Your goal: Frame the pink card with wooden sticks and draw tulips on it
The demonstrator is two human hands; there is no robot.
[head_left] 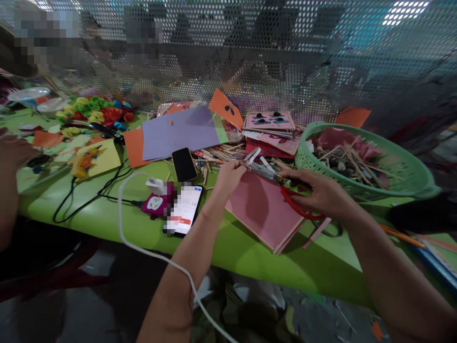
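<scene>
My right hand (pixel 319 190) grips a pair of red-handled scissors (pixel 297 205), with the blades pointing left toward my other hand. Pinched in the fingers of my left hand (pixel 231 174) is a narrow white strip (pixel 253 155), which seems to be paper. The strip's end rises beside the blade tips; whether it lies between the blades I cannot tell. Below both hands lies a pink card-covered pad (pixel 264 209) on the green table (pixel 228 252). A thin pink strip (pixel 317 232) hangs off near the pad's right corner.
A green basket (pixel 400 188) with sticks and stones stands at right. Two phones, one dark (pixel 184 165) and one lit (pixel 187 209), lie left of my hands by a purple power socket (pixel 155 204). A white cable (pixel 121 214) crosses my left forearm. Another person's hand (pixel 14 147) is far left.
</scene>
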